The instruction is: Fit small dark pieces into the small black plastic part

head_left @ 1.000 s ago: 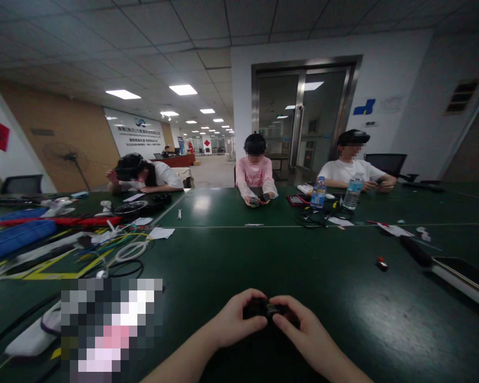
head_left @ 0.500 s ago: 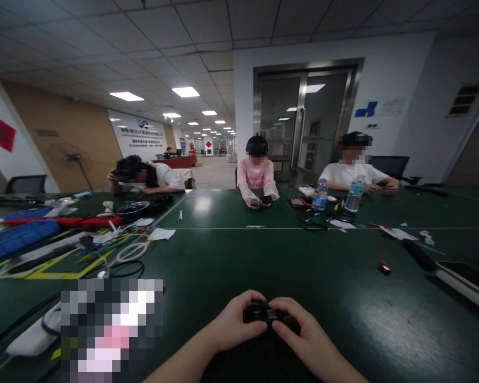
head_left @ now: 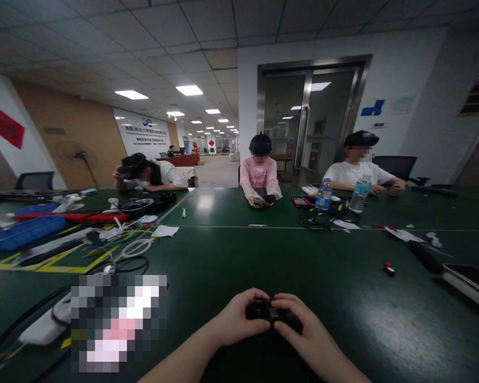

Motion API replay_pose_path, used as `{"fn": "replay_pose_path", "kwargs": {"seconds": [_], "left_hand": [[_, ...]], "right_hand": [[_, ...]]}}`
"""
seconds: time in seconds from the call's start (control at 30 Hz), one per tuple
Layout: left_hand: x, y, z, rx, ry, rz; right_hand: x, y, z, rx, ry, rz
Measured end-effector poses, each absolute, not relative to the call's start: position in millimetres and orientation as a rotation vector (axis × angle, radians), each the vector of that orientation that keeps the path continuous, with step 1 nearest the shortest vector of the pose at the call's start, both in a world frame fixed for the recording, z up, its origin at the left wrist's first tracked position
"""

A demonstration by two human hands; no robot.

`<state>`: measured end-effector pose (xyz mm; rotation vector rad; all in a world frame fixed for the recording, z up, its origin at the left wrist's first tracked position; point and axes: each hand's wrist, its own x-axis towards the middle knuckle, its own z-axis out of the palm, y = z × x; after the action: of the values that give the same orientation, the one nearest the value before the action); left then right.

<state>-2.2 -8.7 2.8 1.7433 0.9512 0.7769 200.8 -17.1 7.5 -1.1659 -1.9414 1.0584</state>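
Observation:
A small black object (head_left: 268,312) is held between my two hands, low in the middle of the view and over the green table. My left hand (head_left: 239,319) grips its left end, with fingers on the far side and thumb on the near side. Around its right part my right hand (head_left: 299,322) is closed in the same way. The fingertips of both hands nearly meet at its middle. Its exact shape is too dark to make out.
On the green table (head_left: 223,260), a small red object (head_left: 388,268) and a phone-like slab (head_left: 469,282) lie right. Cables (head_left: 135,249), a blue tray (head_left: 27,231) and a power strip (head_left: 46,330) fill the left. Bottles (head_left: 359,196) and three people are across.
The whole view has shifted slightly, with the surroundings now a little further right. Both hands keep their hold on the black object, with hardly any change in the fingers.

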Motion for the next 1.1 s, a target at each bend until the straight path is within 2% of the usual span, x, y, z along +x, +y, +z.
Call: {"fn": "replay_pose_path", "kwargs": {"seconds": [1.1], "left_hand": [[-1.6,-8.1,-1.0,1.703,0.949,0.805]], "right_hand": [[197.6,-19.6,12.7,-1.142,-1.942,1.072]]}}
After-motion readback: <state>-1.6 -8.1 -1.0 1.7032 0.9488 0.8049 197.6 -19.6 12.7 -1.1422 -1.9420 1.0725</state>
